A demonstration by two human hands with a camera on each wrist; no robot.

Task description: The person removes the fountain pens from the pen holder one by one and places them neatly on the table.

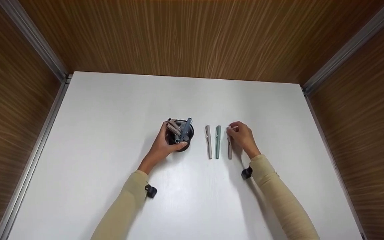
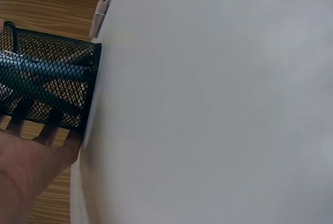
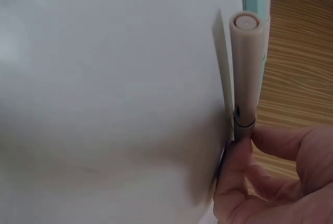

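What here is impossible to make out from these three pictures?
- Head view: the mesh pen holder is partly covered by the left hand; its pens overlap, so their count is unclear.
- Head view: the right hand hides the top of the beige pen.
- Left wrist view: the frame edge cuts off the holder.

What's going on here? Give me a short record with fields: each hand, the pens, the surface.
left hand: grips the black mesh pen cup, which stands upright with several pens inside
right hand: pinches the beige pen at its far end
loose pens: grey-beige pen and green pen, lying side by side
surface: white table
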